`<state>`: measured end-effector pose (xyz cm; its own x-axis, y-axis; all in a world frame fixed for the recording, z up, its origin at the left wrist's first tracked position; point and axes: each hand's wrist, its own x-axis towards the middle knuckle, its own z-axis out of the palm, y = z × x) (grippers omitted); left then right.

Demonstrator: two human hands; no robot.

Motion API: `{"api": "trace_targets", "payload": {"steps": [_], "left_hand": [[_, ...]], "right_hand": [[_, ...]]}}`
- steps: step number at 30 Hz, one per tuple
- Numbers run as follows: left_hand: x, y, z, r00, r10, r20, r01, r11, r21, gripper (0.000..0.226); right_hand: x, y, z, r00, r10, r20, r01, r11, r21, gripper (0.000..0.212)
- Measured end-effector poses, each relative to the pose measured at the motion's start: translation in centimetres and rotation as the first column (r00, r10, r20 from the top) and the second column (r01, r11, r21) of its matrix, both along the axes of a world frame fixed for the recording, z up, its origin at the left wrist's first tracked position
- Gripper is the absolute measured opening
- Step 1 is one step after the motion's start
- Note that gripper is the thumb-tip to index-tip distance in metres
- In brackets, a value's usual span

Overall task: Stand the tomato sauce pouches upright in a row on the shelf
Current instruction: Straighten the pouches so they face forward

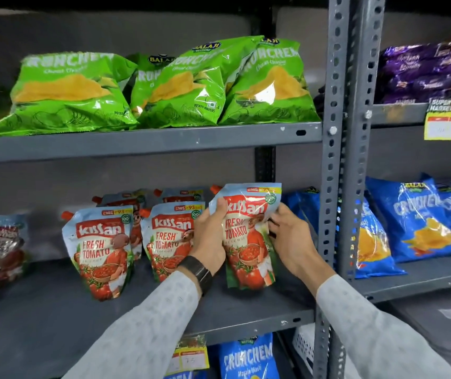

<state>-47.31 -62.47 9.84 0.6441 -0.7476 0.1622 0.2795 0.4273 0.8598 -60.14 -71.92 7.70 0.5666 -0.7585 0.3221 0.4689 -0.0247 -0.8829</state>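
**Both hands on a ketchup pouch at the right end of the row**

The left hand (210,236) wraps the left edge of a glossy pale-blue and red plastic tomato ketchup pouch (249,242), thumb across the front near the brand panel and fingers behind. The right hand (290,239) closes on the pouch's right edge, fingertips pressed to its side. Held between the two, the pouch stands upright, its base on or just above the grey metal middle shelf (55,318); contact cannot be told. A dark wristwatch (198,270) sits on the left wrist, and both arms wear light grey patterned sleeves.

Just left of the held pouch stands a second matching pouch (169,239), partly hidden by the left hand, and further left a third matching pouch (101,250), both upright with orange spouts at their top left corners. More pouches stand behind them, and blurred ones at the far left edge.

Green crisp bags (164,86) lean on the shelf above. Right of the perforated grey upright post (336,160), blue crisp bags (415,217) lie tilted, with purple packets (421,72) higher up.
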Motion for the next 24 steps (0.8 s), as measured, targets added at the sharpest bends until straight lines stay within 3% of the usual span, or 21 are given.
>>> {"api": "trace_targets", "payload": {"steps": [2, 7, 12, 17, 21, 24], "left_hand": [[0.3, -0.5, -0.1, 1.0, -0.003, -0.003, 0.003, 1.0, 0.005, 0.022], [1.1, -1.5, -0.1, 0.983, 0.02, 0.18, -0.032, 0.997, 0.066, 0.028], [2.4, -3.5, -0.7, 0.959, 0.062, 0.275, -0.091, 0.991, 0.093, 0.033], [2.8, -5.0, -2.6, 0.966, 0.098, 0.24, -0.129, 0.985, 0.116, 0.035], [2.9, -5.4, -5.6, 0.963, 0.078, 0.259, -0.121, 0.98, 0.155, 0.022], [3.0, -4.9, -7.0, 0.958, 0.038, 0.285, -0.098, 0.975, 0.199, 0.032]], "right_hand": [[0.1, -0.2, 0.9, 0.99, -0.123, -0.064, 0.123, 0.992, -0.011, 0.018], [1.4, -2.0, 2.3, 0.922, -0.375, -0.098, 0.384, 0.918, 0.104, 0.018], [3.1, -3.5, 1.5, 0.941, -0.318, -0.112, 0.33, 0.938, 0.108, 0.023], [3.8, -4.5, 0.7, 0.957, -0.282, -0.069, 0.287, 0.955, 0.075, 0.023], [4.3, -4.8, -2.3, 0.952, -0.288, -0.099, 0.294, 0.954, 0.049, 0.023], [4.1, -4.5, -3.6, 0.95, -0.296, -0.103, 0.301, 0.953, 0.04, 0.029]]}}
